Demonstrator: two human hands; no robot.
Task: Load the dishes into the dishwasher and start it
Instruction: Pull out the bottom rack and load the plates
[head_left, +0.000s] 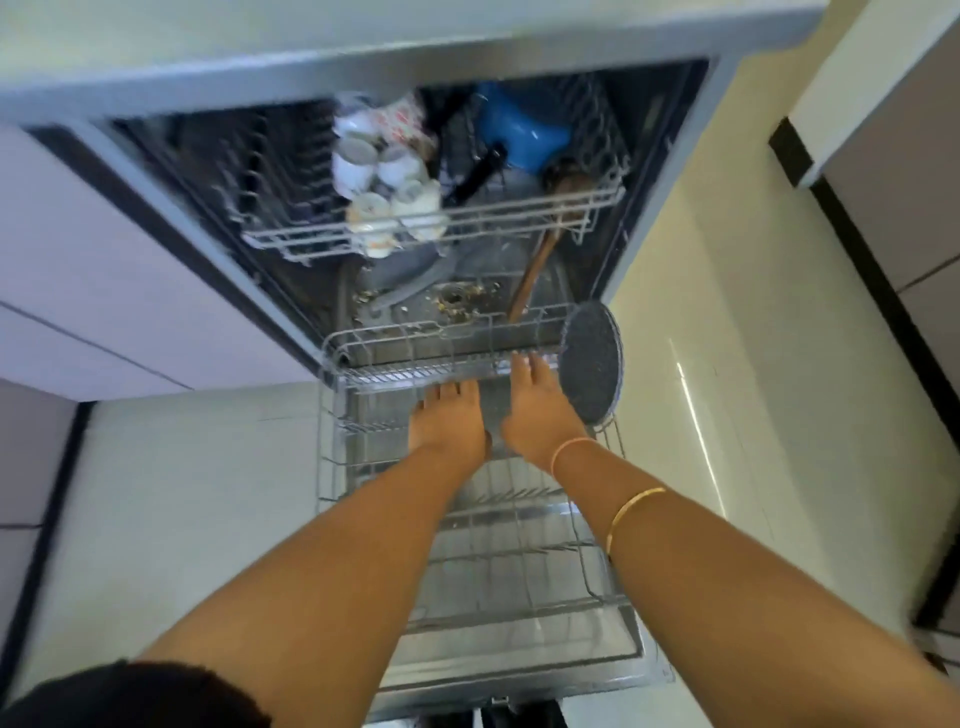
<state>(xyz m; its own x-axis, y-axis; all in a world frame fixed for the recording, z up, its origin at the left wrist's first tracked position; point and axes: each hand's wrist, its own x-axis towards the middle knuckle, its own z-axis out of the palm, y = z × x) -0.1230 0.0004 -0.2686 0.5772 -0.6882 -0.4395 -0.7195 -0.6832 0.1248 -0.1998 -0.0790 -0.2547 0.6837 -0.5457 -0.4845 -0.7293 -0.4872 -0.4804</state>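
Note:
The dishwasher stands open with its lower rack pulled out over the lowered door. Both my arms reach into this rack. My left hand and my right hand lie side by side with fingers stretched forward, touching a dark grey dish that stands on edge between them. A dark speckled round plate stands upright at the rack's far right, just beside my right hand. The upper rack holds several white cups, a blue bowl and a wooden spoon.
Food scraps lie around the drain on the tub floor. Pale cabinet fronts flank the machine on the left, and a cream wall on the right. The worktop edge overhangs the opening. The image is blurred by motion.

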